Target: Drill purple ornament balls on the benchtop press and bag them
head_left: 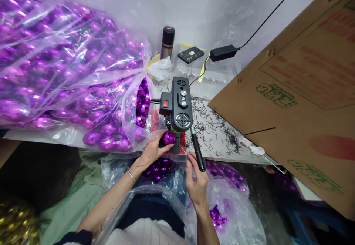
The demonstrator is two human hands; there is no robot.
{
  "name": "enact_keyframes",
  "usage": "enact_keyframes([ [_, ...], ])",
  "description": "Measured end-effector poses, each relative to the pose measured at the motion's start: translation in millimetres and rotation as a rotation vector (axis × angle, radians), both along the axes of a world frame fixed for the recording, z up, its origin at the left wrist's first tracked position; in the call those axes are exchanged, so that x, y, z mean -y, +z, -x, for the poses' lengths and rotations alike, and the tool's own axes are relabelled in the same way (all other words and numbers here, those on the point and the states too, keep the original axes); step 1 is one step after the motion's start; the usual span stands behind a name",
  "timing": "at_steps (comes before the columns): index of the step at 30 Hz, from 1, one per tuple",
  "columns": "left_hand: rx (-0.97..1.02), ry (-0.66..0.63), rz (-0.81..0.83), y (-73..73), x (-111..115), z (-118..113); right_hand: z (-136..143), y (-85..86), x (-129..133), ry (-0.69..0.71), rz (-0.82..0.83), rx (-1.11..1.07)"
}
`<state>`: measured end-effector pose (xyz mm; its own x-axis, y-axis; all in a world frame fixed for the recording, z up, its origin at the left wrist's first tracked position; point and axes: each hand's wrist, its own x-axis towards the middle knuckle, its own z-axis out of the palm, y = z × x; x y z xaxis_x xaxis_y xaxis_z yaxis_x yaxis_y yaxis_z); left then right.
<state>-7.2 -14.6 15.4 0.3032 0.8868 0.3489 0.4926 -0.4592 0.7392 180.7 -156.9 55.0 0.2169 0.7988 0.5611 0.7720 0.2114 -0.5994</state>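
Note:
Under the head of a small black lever press (181,102), my left hand (153,149) pinches a shiny purple mirrored ball (169,137) between thumb and fingers. The ball sits at the press's base plate (174,148). My right hand (197,180) is just below and beside the black lever handle (198,152), its fingers bent close together. The handle's end overlaps these fingers in view, and anything pinched between the fingertips is too small to make out. Purple balls (159,169) also lie in clear plastic over my lap.
A big clear bag (69,63) of purple balls fills the left. A large cardboard box (291,89) leans in from the right. Behind the press are a flask (168,42), a phone (190,54) and a power adapter (223,52). Black bits (213,126) litter the table.

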Motion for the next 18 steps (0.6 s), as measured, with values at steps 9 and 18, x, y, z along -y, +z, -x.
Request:
enact_keyframes([
  [9,-0.008,0.006,0.050,10.7,-6.5,-11.3,0.0,6.5,-3.4,-0.010,-0.021,0.016],
  [18,-0.063,0.064,0.026,12.4,-1.3,-27.3,-0.2,57.4,-26.6,-0.068,-0.275,-0.037],
])
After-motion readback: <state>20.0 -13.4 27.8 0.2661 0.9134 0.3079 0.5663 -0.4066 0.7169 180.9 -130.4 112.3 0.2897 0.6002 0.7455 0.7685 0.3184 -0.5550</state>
